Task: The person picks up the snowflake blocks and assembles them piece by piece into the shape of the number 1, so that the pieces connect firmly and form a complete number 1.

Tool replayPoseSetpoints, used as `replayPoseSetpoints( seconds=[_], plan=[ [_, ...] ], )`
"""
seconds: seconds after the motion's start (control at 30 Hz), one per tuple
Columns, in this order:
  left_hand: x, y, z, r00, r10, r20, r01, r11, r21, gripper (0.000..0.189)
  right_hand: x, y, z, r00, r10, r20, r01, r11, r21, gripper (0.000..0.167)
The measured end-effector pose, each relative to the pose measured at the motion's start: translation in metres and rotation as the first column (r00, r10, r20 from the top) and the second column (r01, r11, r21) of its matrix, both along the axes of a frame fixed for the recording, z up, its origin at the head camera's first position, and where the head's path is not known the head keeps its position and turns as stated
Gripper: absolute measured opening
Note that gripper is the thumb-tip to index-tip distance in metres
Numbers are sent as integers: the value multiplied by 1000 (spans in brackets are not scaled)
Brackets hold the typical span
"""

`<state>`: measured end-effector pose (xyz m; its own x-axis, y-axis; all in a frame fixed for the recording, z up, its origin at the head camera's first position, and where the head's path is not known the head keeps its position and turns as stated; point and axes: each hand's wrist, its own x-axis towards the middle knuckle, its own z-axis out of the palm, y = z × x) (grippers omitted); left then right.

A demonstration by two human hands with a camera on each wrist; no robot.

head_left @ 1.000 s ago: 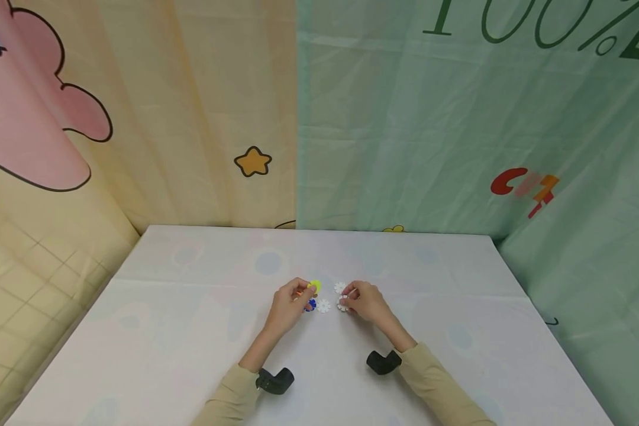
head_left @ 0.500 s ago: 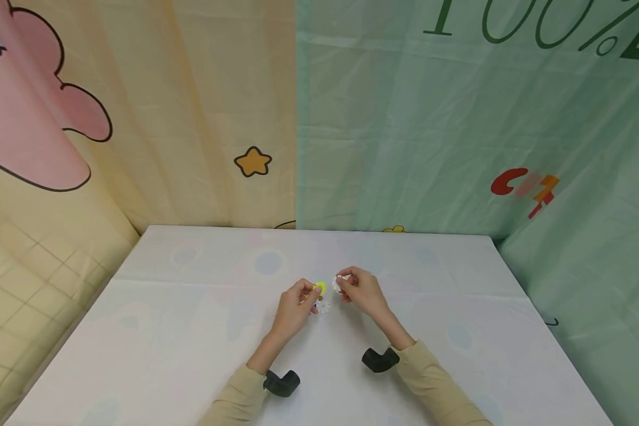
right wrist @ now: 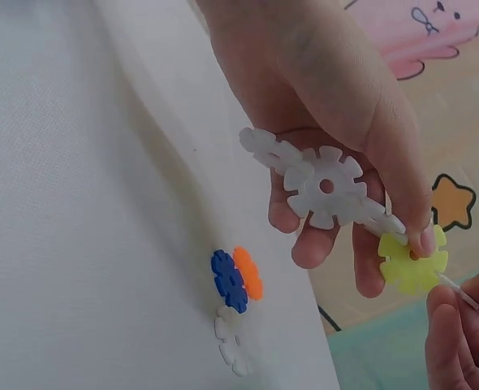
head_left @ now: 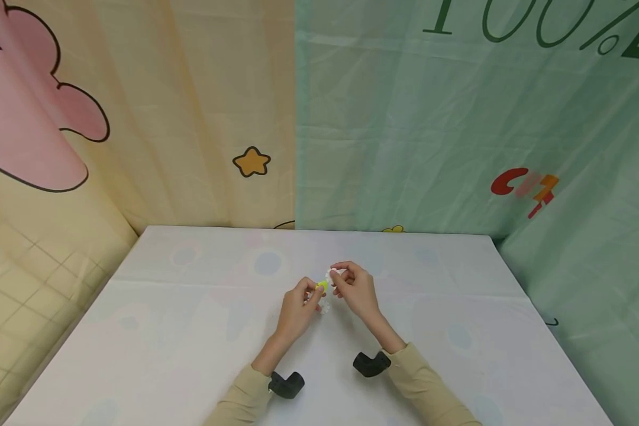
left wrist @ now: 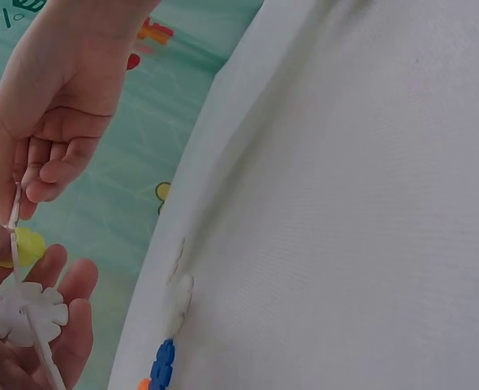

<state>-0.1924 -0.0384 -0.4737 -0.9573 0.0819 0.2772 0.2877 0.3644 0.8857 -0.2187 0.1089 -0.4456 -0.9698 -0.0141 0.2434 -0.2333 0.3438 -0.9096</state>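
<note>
My left hand [head_left: 297, 310] pinches a yellow notched snowflake disc [right wrist: 414, 264] between thumb and fingers. Joined to that disc is a short chain of white notched discs [right wrist: 325, 187], which runs back across the left palm. My right hand [head_left: 358, 293] comes in from the other side, above the table. Its thumb and fingers pinch one more white disc [right wrist: 467, 299], seen edge-on, its rim right at the yellow disc's notches. Part of the right hand's grip is hidden in the head view.
On the white-covered table [head_left: 431, 355] below lie a blue disc [right wrist: 228, 280], an orange disc [right wrist: 248, 272] and a white disc [right wrist: 233, 341]. A black camera mount [head_left: 371, 364] juts from the right wrist, another mount [head_left: 286, 386] from the left. Printed curtains stand behind the table.
The right hand has picked up a white disc from the table and moved left and away from the body to the yellow disc. The left hand has shifted slightly right with its discs.
</note>
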Motion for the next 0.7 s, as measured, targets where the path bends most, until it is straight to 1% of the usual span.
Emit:
replayPoseSetpoints(
  seconds=[0.2,0.4,0.53,0.7],
  plan=[
    [0,2,0,1000,17,-4,-17,999,-42,13,0,0,-4,1000,-13,-17,13,1000,-11,19],
    [0,4,0,997,53,-51,-58,994,-92,13,2,1,-5,999,-25,-37,24,1000,-9,14],
    [1,7,2,996,61,-58,-65,995,-80,12,2,-2,-6,998,-38,-41,37,999,-39,14],
    [0,11,3,996,66,-62,-67,998,-8,11,17,-9,17,998,-58,-26,55,993,-106,15]
  ],
)
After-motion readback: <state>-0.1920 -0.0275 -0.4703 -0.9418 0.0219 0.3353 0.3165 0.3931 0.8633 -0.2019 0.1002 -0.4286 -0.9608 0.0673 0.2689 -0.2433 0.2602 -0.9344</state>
